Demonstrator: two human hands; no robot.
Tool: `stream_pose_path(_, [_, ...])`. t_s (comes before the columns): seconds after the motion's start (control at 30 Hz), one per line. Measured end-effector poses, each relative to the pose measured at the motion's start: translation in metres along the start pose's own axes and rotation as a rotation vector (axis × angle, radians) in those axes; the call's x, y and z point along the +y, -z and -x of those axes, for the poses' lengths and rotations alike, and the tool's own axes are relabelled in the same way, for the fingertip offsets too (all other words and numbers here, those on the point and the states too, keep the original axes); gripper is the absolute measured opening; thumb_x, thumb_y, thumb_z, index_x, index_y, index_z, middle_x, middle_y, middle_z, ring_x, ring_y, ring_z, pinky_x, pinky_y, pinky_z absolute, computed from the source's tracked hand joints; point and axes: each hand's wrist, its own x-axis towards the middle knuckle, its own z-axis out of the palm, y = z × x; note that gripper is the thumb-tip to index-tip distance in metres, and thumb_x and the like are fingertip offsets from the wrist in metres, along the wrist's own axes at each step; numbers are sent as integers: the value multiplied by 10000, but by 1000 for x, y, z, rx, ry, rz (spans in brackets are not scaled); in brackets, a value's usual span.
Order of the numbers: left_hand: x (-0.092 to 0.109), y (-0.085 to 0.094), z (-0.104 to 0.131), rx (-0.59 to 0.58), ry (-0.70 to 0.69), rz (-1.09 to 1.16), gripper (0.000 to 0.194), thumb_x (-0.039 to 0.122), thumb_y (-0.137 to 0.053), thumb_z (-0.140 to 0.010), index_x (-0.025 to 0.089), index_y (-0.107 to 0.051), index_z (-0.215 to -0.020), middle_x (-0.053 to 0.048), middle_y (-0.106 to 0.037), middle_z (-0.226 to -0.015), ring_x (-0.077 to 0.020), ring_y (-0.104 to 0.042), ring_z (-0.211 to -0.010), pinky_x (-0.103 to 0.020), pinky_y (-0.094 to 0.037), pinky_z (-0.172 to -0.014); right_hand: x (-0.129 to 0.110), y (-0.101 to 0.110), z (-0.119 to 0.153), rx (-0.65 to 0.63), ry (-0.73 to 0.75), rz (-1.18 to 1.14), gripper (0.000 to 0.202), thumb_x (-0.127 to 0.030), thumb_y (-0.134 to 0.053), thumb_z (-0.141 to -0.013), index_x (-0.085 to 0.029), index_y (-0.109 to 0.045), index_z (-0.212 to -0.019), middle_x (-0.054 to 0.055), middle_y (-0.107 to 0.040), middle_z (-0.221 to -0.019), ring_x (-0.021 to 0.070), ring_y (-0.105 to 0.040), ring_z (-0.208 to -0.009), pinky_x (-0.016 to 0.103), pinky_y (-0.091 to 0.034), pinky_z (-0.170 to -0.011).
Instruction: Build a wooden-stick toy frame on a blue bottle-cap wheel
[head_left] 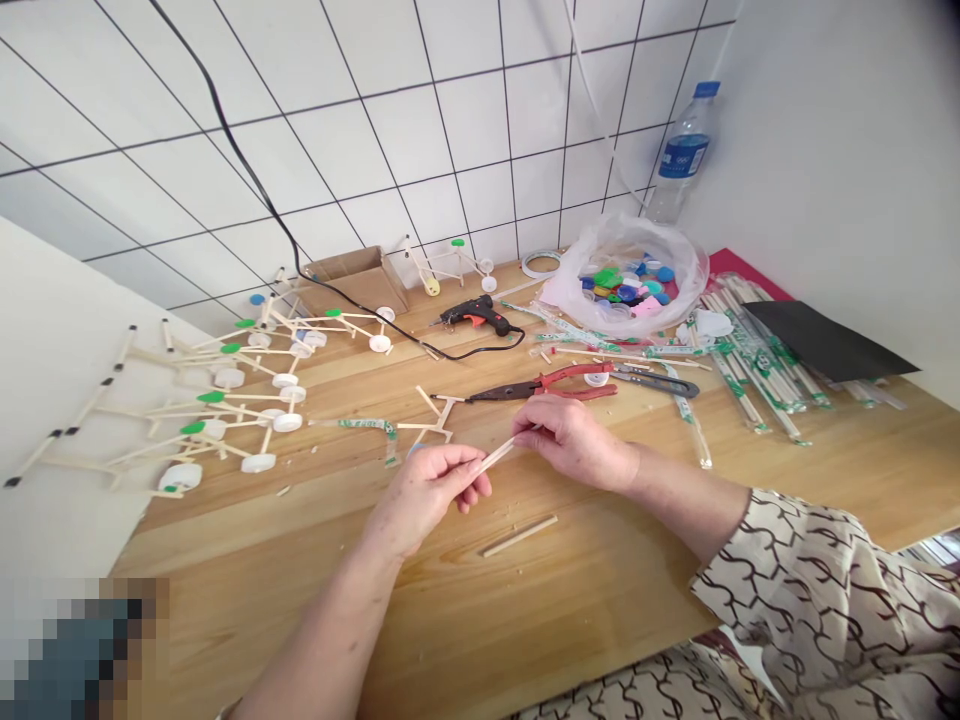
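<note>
Both hands pinch thin wooden chopstick pieces (498,455), which slant between them above the table. My left hand (435,487) has the lower left end between thumb and fingers. At the upper right end, my right hand (574,440) is closed around it, hiding the tip. Whether these are one or two pieces is hard to tell. Below the hands lies another short chopstick piece (519,537). Just beyond them are a small glued stick frame (442,415), red-handled long-nose pliers (570,380) and a grey utility knife (656,380).
Several stick-built models with white cap wheels (285,420) crowd the left side. A black glue gun (476,315) rests near a cardboard box (352,280), its cord crossing the table. Behind on the right are a bag of bottle caps (574,285), wrapped chopsticks (765,365) and a bottle (684,155).
</note>
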Motion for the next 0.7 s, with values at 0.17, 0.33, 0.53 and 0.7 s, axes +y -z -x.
stream_pose_path(0.17, [-1, 0, 0, 16, -23, -50, 225, 350, -568, -741, 140, -602, -667, 16, -567, -568, -70, -447, -487, -206, -363, -500, -1, 0, 0, -8, 0, -27, 82, -77, -598, -803, -134, -641, -761, 24, -614, -686, 114, -543, -654, 217, -426, -631])
stream_pose_path(0.33, [-1, 1, 0, 35, -42, -81, 220, 347, -557, -747, 147, -599, -664, 19, -559, -567, -70, -436, -483, -203, -355, -493, 2, 0, 0, -23, 23, 1, 63, -109, -609, -803, -128, -668, -815, 48, -637, -731, 131, -560, -692, 237, -442, -660])
stream_pose_path(0.53, [-4, 2, -1, 30, -63, -150, 224, 352, -526, -764, 159, -614, -693, 10, -577, -583, -86, -460, -501, -206, -376, -495, 7, -3, 0, -44, 54, 61, 96, -116, -596, -816, -132, -667, -754, 53, -633, -700, 138, -545, -678, 247, -432, -653])
stream_pose_path(0.7, [-6, 2, -1, 24, -103, -275, 237, 356, -495, -799, 171, -635, -752, -5, -622, -642, -107, -506, -552, -218, -411, -531, 7, -3, 1, -70, 43, 102, 113, -112, -590, -813, -135, -654, -723, 54, -632, -692, 142, -542, -673, 250, -429, -648])
